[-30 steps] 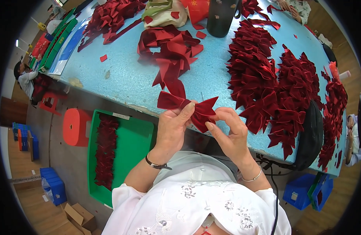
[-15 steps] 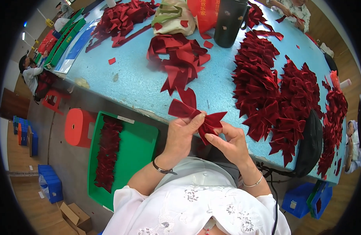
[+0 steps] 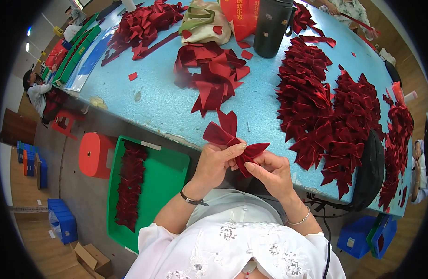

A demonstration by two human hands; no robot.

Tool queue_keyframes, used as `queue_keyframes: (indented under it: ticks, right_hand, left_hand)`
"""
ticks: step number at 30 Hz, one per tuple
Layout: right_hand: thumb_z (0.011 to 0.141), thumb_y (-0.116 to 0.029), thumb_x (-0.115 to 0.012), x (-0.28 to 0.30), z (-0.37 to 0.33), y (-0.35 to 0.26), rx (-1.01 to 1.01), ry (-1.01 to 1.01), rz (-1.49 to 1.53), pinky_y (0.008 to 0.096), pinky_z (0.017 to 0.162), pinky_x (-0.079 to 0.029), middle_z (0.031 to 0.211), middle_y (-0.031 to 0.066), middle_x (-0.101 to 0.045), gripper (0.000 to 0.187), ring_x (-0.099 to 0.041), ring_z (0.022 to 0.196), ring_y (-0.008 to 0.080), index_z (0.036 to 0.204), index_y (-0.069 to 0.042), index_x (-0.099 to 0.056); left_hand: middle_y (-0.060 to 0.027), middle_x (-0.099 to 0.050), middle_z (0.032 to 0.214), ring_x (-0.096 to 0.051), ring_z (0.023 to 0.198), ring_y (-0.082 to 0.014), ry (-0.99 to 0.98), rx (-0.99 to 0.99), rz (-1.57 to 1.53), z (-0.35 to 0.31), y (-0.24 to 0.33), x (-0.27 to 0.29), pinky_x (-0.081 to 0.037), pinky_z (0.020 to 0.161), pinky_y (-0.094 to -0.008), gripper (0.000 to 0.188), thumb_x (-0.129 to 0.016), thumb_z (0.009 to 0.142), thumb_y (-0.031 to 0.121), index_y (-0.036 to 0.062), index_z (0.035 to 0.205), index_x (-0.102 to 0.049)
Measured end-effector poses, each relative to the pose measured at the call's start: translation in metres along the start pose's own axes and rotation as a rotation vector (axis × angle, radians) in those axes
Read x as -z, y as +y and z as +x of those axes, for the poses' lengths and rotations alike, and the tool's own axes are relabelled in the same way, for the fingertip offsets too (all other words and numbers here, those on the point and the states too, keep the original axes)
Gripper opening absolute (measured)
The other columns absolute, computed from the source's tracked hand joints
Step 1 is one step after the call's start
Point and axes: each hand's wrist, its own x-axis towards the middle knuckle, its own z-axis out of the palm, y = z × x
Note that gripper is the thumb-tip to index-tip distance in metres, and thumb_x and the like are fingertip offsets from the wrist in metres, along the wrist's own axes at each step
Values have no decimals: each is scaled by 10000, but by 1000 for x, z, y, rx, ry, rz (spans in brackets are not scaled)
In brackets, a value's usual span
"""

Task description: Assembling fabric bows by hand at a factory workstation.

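Between my two hands, just over the near table edge, is a dark red velvet bow (image 3: 224,131). My left hand (image 3: 215,163) pinches it close to the middle, thumb on top. On the other side, the thumb and fingers of my right hand (image 3: 272,171) close on its right part near the knot. Two loops fan out up and to the left, and another points right. The fingers hide part of the knot. Beyond my hands lies a loose heap of red ribbon strips (image 3: 211,76) on the blue table (image 3: 149,100).
Rows of finished bows (image 3: 304,102) cover the table's right side, beside a black bag (image 3: 368,174). A dark tumbler (image 3: 272,28) and a cloth bag (image 3: 205,21) stand at the back. Left below are a green tray (image 3: 160,186) with bows and a red stool (image 3: 94,156). Co-workers sit around.
Both hands keep hold of the bow, with the fingers shifting slightly around its middle. The bow's upper loops have tilted a little. At far right, a co-worker's hand has moved with a ribbon.
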Motion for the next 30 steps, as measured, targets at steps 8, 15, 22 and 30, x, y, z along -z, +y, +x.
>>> queue_keyframes:
  ticks: [8, 15, 22, 30]
  right_hand:
    - [836, -50, -692, -4, -2, -1, 28, 26, 2, 192, 537, -363, 732, -27, -603, 106, -476, 631, 23, 773, 20, -641]
    - [825, -51, -708, -5, -3, 6, -54, 33, -49, 192, 501, -338, 679, -40, -588, 127, -449, 601, 11, 746, 11, -629]
    - [803, -73, -723, -7, -1, 1, -46, 46, -170, 200, 460, -296, 610, -64, -546, 162, -411, 559, 5, 703, -3, -615]
    - [772, -99, -741, -9, -2, 0, -20, 78, -224, 212, 434, -276, 554, -54, -512, 198, -392, 524, 4, 659, -10, -605]
  left_hand:
    - [-32, -638, 840, -585, 742, -109, 12, -24, -7, 7, -9, 1, -457, 654, -254, 157, -660, 867, 139, 6, 947, -637]
    - [-55, -646, 905, -632, 822, -144, 15, -30, -49, 8, -16, 6, -509, 738, -292, 153, -639, 884, 112, -11, 974, -627]
    - [-61, -646, 931, -635, 843, -155, 1, -29, -74, 8, -17, 8, -518, 772, -312, 163, -634, 891, 113, -18, 987, -629]
    - [-59, -649, 939, -631, 858, -151, 0, -36, -111, 7, -18, 8, -513, 784, -313, 165, -642, 886, 111, -17, 989, -636]
